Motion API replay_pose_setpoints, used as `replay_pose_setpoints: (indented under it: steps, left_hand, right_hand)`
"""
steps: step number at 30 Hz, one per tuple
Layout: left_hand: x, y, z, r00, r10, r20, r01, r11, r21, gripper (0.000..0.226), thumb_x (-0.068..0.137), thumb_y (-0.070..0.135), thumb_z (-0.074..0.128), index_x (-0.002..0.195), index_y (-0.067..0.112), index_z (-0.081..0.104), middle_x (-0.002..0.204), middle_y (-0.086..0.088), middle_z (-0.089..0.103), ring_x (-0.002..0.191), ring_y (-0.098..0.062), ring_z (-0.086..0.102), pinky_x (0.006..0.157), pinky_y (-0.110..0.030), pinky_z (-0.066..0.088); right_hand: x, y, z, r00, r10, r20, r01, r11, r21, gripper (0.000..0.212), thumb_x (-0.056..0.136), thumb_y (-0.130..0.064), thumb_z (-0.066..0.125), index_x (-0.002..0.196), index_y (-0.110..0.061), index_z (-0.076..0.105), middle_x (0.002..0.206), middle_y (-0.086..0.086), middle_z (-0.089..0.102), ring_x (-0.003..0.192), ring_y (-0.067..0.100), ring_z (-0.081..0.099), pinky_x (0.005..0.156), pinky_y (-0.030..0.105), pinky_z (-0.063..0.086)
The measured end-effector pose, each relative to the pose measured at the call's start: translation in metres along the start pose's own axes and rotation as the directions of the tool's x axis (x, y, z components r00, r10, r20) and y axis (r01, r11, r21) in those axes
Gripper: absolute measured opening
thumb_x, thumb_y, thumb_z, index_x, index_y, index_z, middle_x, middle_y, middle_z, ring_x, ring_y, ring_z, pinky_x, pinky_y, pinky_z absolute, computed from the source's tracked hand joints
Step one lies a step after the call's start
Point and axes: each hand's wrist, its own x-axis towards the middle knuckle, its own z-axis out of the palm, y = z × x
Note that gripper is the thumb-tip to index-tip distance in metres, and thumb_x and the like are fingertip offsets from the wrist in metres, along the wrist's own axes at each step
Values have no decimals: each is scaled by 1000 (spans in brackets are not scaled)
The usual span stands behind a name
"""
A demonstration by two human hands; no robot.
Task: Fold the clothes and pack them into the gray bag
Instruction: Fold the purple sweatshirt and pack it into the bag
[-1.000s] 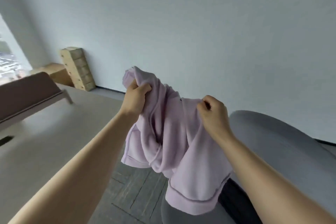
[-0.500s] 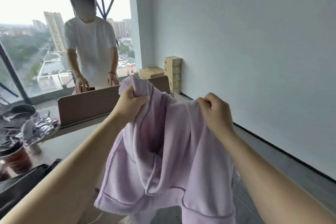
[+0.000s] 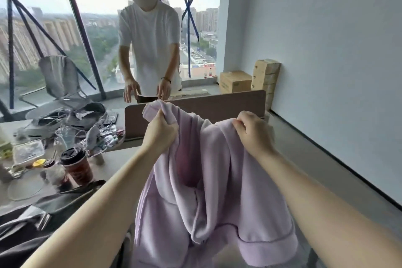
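Observation:
A lilac fleece garment (image 3: 208, 191) hangs in the air in front of me, bunched and drooping in folds. My left hand (image 3: 159, 131) grips its upper left edge in a fist. My right hand (image 3: 252, 130) pinches the upper right edge, fingers curled over the cloth. A dark gray bag (image 3: 32, 224) lies at the lower left on the table, partly behind my left forearm.
A beige table (image 3: 113, 159) carries a dark red coffee cup (image 3: 76, 165), food boxes and foil clutter (image 3: 65, 135). A brown divider panel (image 3: 217, 104) stands behind the garment. A person in a white T-shirt (image 3: 150, 50) stands beyond it. Cardboard boxes (image 3: 250, 80) sit by the wall.
My view has swung left from the wall to the window and table. Both hands kept hold of the garment, which now hangs over the table's edge.

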Motion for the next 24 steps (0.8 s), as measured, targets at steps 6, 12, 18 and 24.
replay_pose_setpoints:
  steps: [6, 12, 18, 24]
  left_hand:
    - [-1, -60, 83, 953, -290, 86, 280, 954, 108, 34, 91, 14, 46, 123, 4, 51, 105, -18, 65, 103, -38, 60, 82, -33, 44]
    - [-23, -113, 130, 829, -526, 189, 482, 844, 237, 40, 90, 23, 49, 129, 13, 48, 104, -5, 59, 95, -26, 56, 80, -28, 35]
    - [-36, -159, 149, 700, -685, 201, 630, 725, 278, 68, 87, 23, 65, 147, 21, 34, 130, -10, 59, 115, -28, 59, 82, -28, 39]
    - [-37, -193, 164, 656, -724, 211, 626, 679, 383, 80, 84, 29, 68, 152, 22, 25, 144, -14, 44, 124, -31, 50, 83, -30, 37]
  right_hand:
    - [-32, 61, 123, 916, 16, 401, -69, 991, 118, 30, 97, -39, 46, 80, -16, 52, 85, -3, 57, 78, 24, 54, 62, 34, 41]
    - [-83, 125, 187, 629, -15, 777, -212, 959, 190, 22, 94, -38, 56, 100, -20, 67, 106, 3, 65, 103, 24, 58, 87, 34, 44]
    - [-86, 179, 205, 436, 380, 816, -434, 883, -179, 75, 86, -57, 57, 149, -27, 28, 148, 9, 38, 134, 36, 37, 106, 42, 35]
    - [-109, 186, 229, 306, 491, 815, -407, 842, -354, 90, 75, -61, 56, 149, -24, 23, 148, 8, 42, 134, 34, 41, 106, 44, 36]
